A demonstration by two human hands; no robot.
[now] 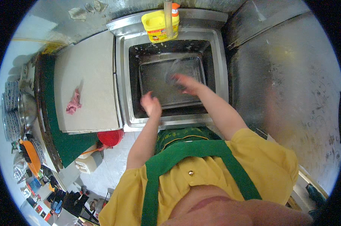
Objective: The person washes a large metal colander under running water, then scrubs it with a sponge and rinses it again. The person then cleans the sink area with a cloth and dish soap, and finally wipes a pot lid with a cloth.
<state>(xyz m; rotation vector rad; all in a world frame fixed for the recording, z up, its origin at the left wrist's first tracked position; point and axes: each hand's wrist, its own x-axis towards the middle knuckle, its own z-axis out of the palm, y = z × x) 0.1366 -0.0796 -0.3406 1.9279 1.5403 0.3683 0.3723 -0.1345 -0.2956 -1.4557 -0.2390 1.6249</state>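
Note:
A rectangular metal tray (156, 76) lies inside the deep stainless steel sink (221, 70) in front of me. Over the tray's right half is my right hand (188, 84), blurred by motion. A see-through, blurred shape (174, 69) shows at its fingertips; whether it is clear plastic or water I cannot tell, nor whether the hand grips it. My left hand (151, 105) hovers or rests at the tray's lower left corner, also blurred. No object shows in it, but its fingertips are unclear, and contact with the tray's rim cannot be made out.
A yellow plastic bottle (156, 26) with an orange top stands behind the sink, partly covered by a vertical pipe (168, 19). On the pale board (94, 70) at left lies a crumpled pink cloth (74, 103). Below are a red bucket (111, 138) and a white jug (85, 163).

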